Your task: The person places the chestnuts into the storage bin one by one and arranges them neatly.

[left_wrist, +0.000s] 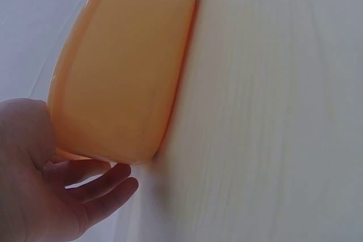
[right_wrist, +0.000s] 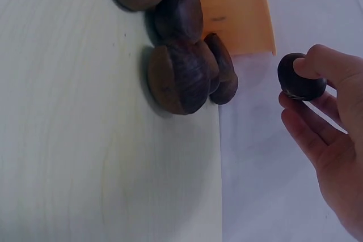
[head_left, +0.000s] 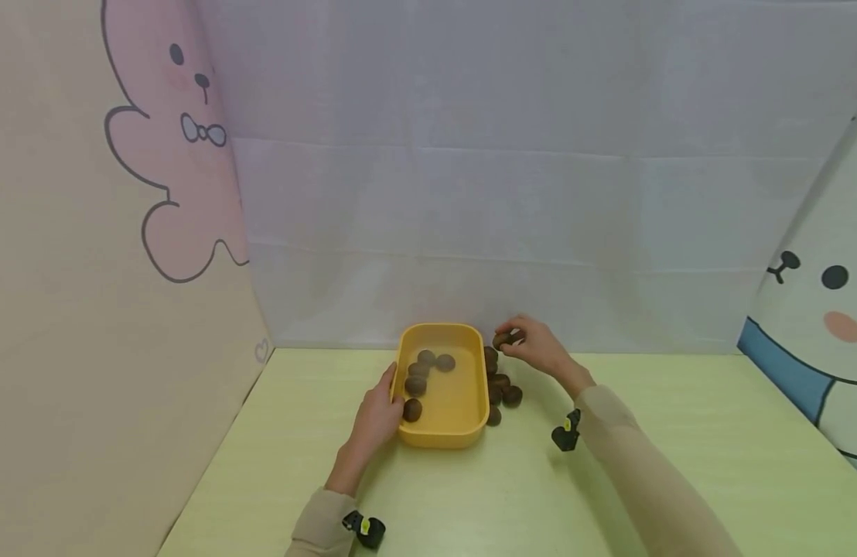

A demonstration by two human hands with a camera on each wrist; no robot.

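Observation:
A yellow plastic tray (head_left: 451, 441) stands on the table, several brown chestnuts (head_left: 416, 385) lying inside along its left half. My left hand (head_left: 377, 418) grips the tray's left wall, the thumb over the rim; in the left wrist view the fingers curl under the edge of the tray (left_wrist: 122, 66). Between thumb and fingers my right hand (head_left: 540, 350) pinches one chestnut (right_wrist: 300, 77), held above the table just beyond the tray's back right corner. More loose chestnuts (right_wrist: 178, 77) are heaped against the tray's right side, below and left of that hand.
The pale yellow-green table (head_left: 679, 433) ends at a white cloth backdrop (head_left: 512, 232) right behind the tray. Side walls with cartoon animals stand at left and right. A small black camera (head_left: 566, 431) is strapped to the right wrist, another (head_left: 366, 530) to the left.

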